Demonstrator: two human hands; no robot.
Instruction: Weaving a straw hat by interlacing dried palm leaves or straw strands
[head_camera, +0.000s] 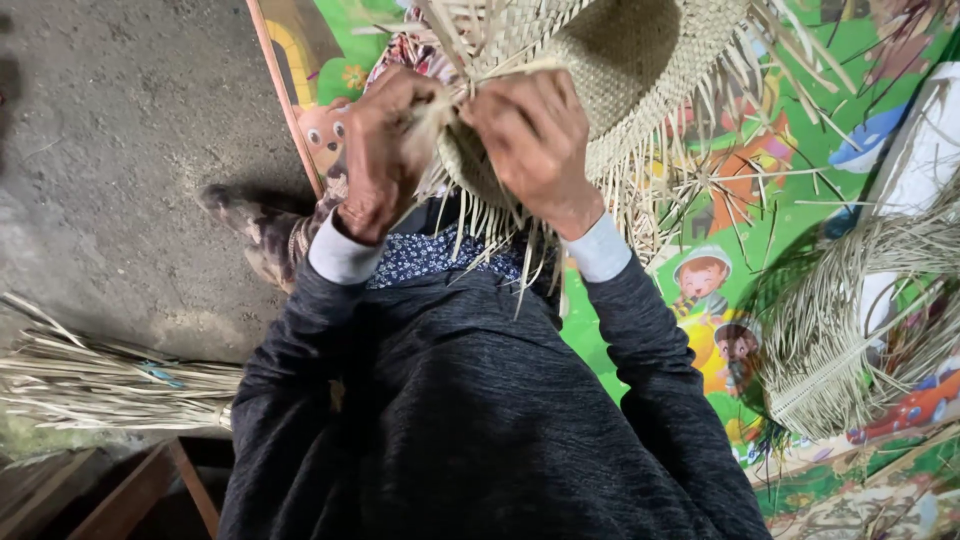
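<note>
A half-woven straw hat (640, 60) rests on my lap, its loose pale strands hanging from the brim. My left hand (385, 150) pinches strands at the near left edge of the brim. My right hand (535, 140) grips the woven edge just beside it, fingers curled over the straw. Both hands nearly touch each other. I wear a dark grey sweater with light cuffs. The parts of the strands under my fingers are hidden.
A bundle of dry straw (110, 385) lies on the concrete floor at the left. A second unfinished woven piece (850, 330) sits on the colourful cartoon play mat (800, 200) at the right. A wooden frame (150, 490) is at the bottom left.
</note>
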